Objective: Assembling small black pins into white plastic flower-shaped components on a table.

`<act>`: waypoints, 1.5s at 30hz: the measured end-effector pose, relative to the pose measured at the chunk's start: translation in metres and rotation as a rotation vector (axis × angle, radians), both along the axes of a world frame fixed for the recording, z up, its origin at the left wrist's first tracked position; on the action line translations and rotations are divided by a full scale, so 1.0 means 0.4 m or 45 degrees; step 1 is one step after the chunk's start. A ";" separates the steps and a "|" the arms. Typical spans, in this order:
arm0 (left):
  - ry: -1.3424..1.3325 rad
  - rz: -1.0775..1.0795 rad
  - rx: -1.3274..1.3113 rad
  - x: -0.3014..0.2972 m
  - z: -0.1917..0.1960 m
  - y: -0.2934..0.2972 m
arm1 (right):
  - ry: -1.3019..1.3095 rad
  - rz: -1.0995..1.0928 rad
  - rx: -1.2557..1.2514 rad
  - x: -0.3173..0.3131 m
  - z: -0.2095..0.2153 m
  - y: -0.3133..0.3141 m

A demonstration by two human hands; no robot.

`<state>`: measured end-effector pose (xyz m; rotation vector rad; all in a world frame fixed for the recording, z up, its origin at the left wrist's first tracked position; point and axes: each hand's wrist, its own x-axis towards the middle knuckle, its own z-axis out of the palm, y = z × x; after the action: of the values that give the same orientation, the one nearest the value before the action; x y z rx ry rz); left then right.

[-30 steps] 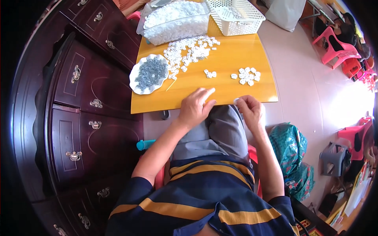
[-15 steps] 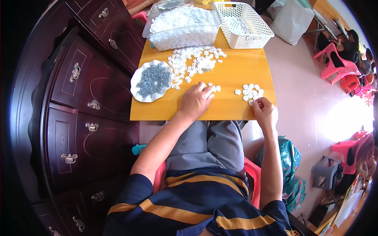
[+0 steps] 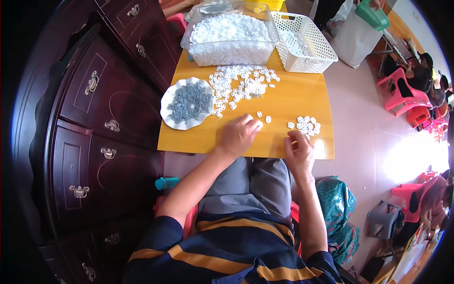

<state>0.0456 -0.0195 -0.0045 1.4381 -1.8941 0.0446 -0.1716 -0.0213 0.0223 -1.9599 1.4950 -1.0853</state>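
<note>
My left hand (image 3: 238, 136) is pinched on a small white plastic piece (image 3: 259, 124) close above the orange tabletop. Two similar loose pieces, each with dark holes, lie just beyond its fingertips; one is a white piece (image 3: 268, 119). My right hand (image 3: 300, 151) hangs over the table's front edge, fingers loosely curled and apart, nothing visible in them. Just past its fingertips sits a small cluster of white pieces (image 3: 309, 125). A larger spread of white pieces (image 3: 239, 83) covers the table's far middle. To its left, a white scalloped plate (image 3: 166, 117) holds many thin grey metal bits (image 3: 190, 102).
At the table's back stands a clear plastic bin (image 3: 230, 53) heaped with white pieces, beside a white perforated basket (image 3: 326, 64). Dark wooden drawers (image 3: 94, 113) border the left. Beyond the right side are a white sack (image 3: 352, 45), green bags (image 3: 336, 201) and pink chairs (image 3: 404, 87).
My right hand has moved left, away from the cluster, and its pinch has loosened. The left hand still works in the same spot. The view has shifted; a green basin now shows above the sack.
</note>
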 end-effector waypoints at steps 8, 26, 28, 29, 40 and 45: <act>0.016 0.019 0.073 0.007 -0.018 -0.017 | 0.029 0.151 0.031 0.104 -0.006 -0.015; 0.595 -0.107 0.248 0.002 0.032 0.036 | 0.020 0.088 -0.094 0.084 -0.043 -0.038; 0.656 -0.101 0.252 0.000 0.024 0.029 | 0.267 0.134 -0.310 0.077 -0.058 -0.035; 0.728 -0.120 0.264 0.001 0.016 0.026 | 0.267 0.133 -0.310 0.080 -0.059 -0.028; 1.252 -0.201 0.703 -0.002 -0.003 0.022 | 0.199 0.120 -0.249 0.076 -0.041 -0.001; 1.153 -0.210 0.638 -0.019 -0.006 0.022 | 0.035 0.107 -0.300 0.092 -0.007 0.034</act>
<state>0.0379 -0.0105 -0.0069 1.2632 -1.2699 -1.0449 -0.1347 -0.0075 0.0196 -2.1823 1.3363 -1.2501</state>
